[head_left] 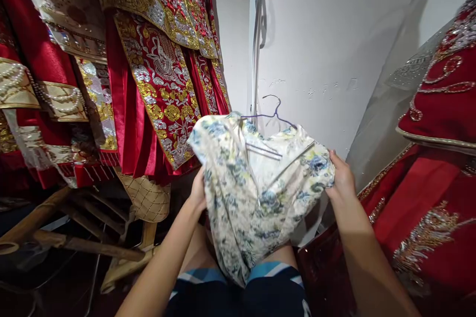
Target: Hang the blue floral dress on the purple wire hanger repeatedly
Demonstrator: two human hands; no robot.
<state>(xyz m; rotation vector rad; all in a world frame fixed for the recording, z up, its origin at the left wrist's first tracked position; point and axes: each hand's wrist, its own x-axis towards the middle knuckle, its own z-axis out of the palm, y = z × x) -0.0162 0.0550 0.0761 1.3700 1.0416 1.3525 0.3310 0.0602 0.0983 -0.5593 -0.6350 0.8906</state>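
Observation:
A cream floral blouse (238,193) with blue flowers and a V-shaped neck hangs on a thin purple hanger (275,115) in front of me. The hanger's hook points up, apart from any rail. My left hand (199,189) grips the blouse at its left side, its fingers mostly hidden behind the cloth. My right hand (340,176) is closed on the sleeve edge at the right, thumb in front. Between my hands the cloth is spread, and its lower part droops over my lap.
Red garments with gold and silver embroidery (163,69) hang at the left. A red beaded dress (427,198) stands close on the right. Bamboo poles (85,247) lie low at the left. Behind the blouse is a white wall (308,25) with a metal upright (256,34).

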